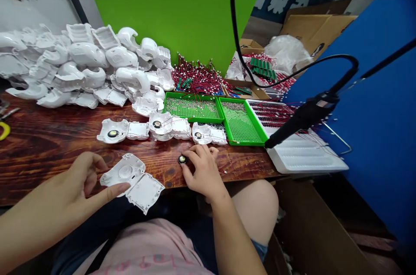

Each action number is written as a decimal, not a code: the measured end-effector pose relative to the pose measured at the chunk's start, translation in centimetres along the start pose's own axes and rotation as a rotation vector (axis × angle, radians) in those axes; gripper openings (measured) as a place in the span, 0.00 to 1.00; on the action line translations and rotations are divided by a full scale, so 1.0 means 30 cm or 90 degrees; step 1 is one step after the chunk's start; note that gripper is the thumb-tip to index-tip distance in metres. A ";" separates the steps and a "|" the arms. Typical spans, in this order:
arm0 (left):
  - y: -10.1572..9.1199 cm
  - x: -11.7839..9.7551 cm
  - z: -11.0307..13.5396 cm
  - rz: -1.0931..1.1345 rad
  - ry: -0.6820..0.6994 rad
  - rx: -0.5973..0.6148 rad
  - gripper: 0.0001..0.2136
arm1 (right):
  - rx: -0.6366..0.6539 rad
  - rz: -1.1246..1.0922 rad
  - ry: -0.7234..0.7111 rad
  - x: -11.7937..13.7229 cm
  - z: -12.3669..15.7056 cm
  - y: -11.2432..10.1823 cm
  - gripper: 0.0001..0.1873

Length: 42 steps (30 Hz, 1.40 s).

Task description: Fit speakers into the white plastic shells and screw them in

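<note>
My left hand grips the left edge of a white plastic housing, thumb on top, near the table's front edge. A square white panel joins the housing's lower right and juts past the edge. Between the thumb and fingers of my right hand is a small round black speaker with a pale centre, just above the wood. Behind my hands stand similar housings with speakers seated in them, among them a left housing, a middle housing and a right housing.
White shells are heaped at the back left. Green trays of small metal parts adjoin a white foam tray with red wires. A black electric screwdriver hangs over it. Yellow-handled scissors lie far left.
</note>
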<state>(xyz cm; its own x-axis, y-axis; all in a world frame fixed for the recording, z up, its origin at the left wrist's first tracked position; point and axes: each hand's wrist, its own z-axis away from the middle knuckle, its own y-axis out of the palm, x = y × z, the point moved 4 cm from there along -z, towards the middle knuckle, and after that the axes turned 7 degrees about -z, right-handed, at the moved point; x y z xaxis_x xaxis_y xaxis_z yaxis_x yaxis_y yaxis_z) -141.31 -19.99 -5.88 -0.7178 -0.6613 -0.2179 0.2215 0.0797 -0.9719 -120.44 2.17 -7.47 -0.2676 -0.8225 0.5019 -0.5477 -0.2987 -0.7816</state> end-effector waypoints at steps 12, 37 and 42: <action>0.078 -0.101 -0.053 0.138 0.366 -0.037 0.37 | -0.082 -0.017 -0.058 0.081 -0.027 -0.064 0.07; 0.168 -0.154 -0.087 0.279 0.274 -0.089 0.37 | 0.255 0.121 -0.091 0.309 -0.130 0.110 0.06; 0.167 -0.151 -0.086 0.276 0.293 -0.104 0.36 | 0.230 0.111 -0.064 0.306 -0.125 0.122 0.06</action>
<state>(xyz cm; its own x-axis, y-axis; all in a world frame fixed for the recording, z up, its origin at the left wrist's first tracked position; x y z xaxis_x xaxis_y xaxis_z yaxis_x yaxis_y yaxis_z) -138.64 -14.68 -9.99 -0.8033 -0.1602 -0.5736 0.4767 0.4043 -0.7805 -127.87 -4.64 -4.33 -0.2432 -0.9135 0.3262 -0.1828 -0.2871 -0.9403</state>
